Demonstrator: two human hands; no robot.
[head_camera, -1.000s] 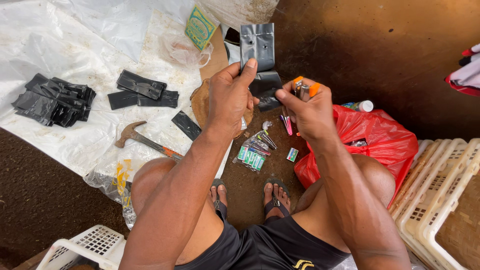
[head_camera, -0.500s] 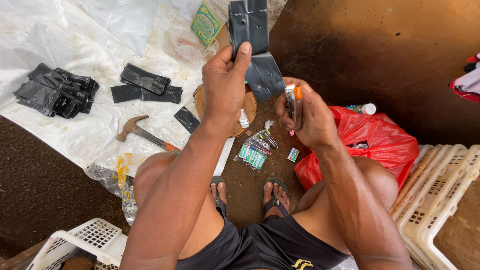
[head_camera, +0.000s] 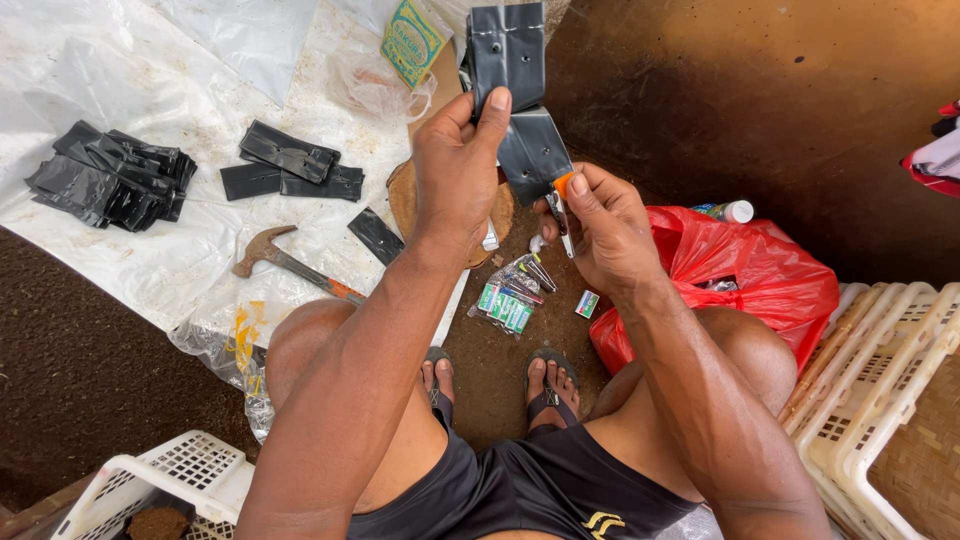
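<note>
My left hand (head_camera: 458, 160) pinches a long black plastic strip (head_camera: 512, 80) with punched holes, held up in front of me. The strip's lower end hangs folded beside my right hand (head_camera: 600, 225). That hand grips a small stapler (head_camera: 562, 205) with an orange end, its metal jaw right at the strip's lower edge. Below my hands on the ground lie small green staple boxes (head_camera: 503, 305) in a clear bag.
A white plastic sheet (head_camera: 150, 250) on the left carries piles of black folded strips (head_camera: 105, 180), (head_camera: 290, 165) and a hammer (head_camera: 285, 262). A round wooden block (head_camera: 408, 200) sits under my hands. A red bag (head_camera: 745, 275) and white crates (head_camera: 880, 400), (head_camera: 150, 485) stand nearby.
My left hand has lifted the black strip higher over the last second. My right hand has turned the stapler upright and brought it against the strip's lower edge.
</note>
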